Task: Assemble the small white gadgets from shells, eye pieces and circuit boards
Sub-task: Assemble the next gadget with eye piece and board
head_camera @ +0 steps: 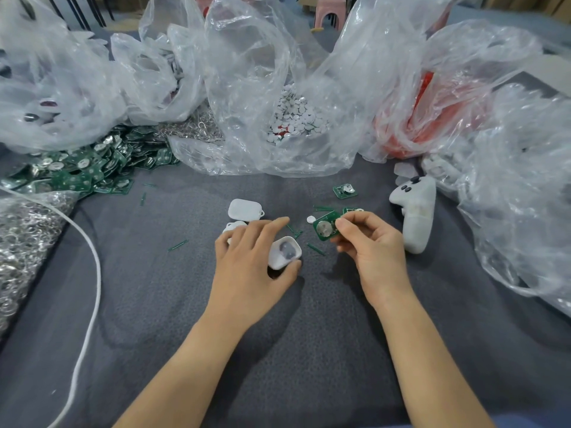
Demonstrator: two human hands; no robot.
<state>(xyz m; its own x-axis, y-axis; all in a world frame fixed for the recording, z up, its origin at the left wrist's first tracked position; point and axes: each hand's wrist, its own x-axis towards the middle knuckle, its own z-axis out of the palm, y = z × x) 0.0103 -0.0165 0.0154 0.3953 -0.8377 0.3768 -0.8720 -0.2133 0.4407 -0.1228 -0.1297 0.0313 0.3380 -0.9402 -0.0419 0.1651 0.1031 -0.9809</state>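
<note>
Left lies shell [284,254], right board [324,229] (bags [247,88] behind).

I log one head-worn wide-angle view, facing forward and down over the table [154,304]; left hand [250,264] and right hand [374,245] sit close under it, plastic bags [253,88] farther off.

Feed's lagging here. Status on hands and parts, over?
Left hand grips open shell. Right hand pinches circuit board, not yet seated. Only green slivers between them.
</note>
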